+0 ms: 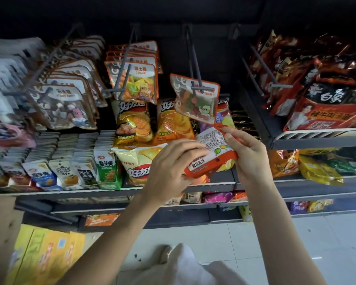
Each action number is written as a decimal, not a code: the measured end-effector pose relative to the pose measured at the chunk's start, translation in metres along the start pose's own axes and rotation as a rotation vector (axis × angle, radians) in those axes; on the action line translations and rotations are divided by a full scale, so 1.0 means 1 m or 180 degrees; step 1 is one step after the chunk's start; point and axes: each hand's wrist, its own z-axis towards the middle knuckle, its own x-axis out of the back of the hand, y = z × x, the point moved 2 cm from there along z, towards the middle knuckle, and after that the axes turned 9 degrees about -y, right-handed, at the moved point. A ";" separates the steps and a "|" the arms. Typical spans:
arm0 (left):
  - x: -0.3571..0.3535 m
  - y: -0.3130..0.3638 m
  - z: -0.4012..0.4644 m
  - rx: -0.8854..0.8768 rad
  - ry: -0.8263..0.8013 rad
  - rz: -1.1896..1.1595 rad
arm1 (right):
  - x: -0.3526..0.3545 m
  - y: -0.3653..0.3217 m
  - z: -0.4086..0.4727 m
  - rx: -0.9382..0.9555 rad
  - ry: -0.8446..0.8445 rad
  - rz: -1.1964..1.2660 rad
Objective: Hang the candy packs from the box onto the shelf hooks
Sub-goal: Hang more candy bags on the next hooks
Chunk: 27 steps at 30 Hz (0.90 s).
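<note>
1. Clearly, both hands hold one orange-edged candy pack (212, 153) back side up; the left hand (169, 171) curls round its lower end, and the right hand (249, 155) pinches its upper corner.
2. Just above the hands, a single candy pack (194, 98) hangs tilted on a shelf hook (194, 64), whose rear end is lost in the dark.
3. Up and left of the left hand, a row of sugar packs (135, 81) hangs on another hook.
4. Below the left arm, a cardboard box (2, 227) is cut off at the frame's edge; its yellow contents are too blurred to read.
5. Behind the hands, chip bags (136, 122) stand partly hidden.
</note>
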 end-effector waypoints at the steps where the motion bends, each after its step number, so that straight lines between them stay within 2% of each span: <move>1: 0.002 0.000 -0.001 0.0000 0.0151 -0.0054 | -0.001 -0.003 -0.001 -0.0015 -0.0085 0.0046; 4: 0.010 -0.003 -0.004 0.0262 0.0438 -0.0573 | -0.003 -0.011 -0.005 -0.0113 -0.0306 0.0168; 9: 0.025 -0.010 -0.005 0.1599 0.0641 -0.1856 | -0.004 -0.023 -0.010 -0.0385 -0.0912 0.0622; 11: 0.026 -0.014 -0.006 0.1860 0.0612 -0.2146 | -0.003 -0.027 -0.012 -0.0328 -0.1176 0.0317; 13: 0.027 -0.016 -0.006 0.1968 0.0515 -0.2204 | -0.002 -0.028 -0.014 -0.0148 -0.1268 -0.0335; 15: 0.028 -0.016 -0.004 0.1992 0.0482 -0.2327 | -0.003 -0.025 -0.012 0.0215 -0.0912 -0.0996; 18: 0.026 -0.011 0.000 0.1927 0.0484 -0.2383 | -0.001 -0.016 -0.009 0.0909 -0.0006 -0.1896; 22: 0.025 -0.006 0.006 0.1921 0.0479 -0.2614 | 0.003 -0.007 -0.006 0.1151 0.0781 -0.2306; 24: 0.027 -0.005 0.008 0.1963 0.0418 -0.2968 | 0.006 -0.007 -0.003 0.1179 0.0853 -0.2140; 27: 0.032 -0.008 0.014 0.2046 0.0479 -0.3096 | 0.012 -0.005 -0.002 0.1170 0.0395 -0.1575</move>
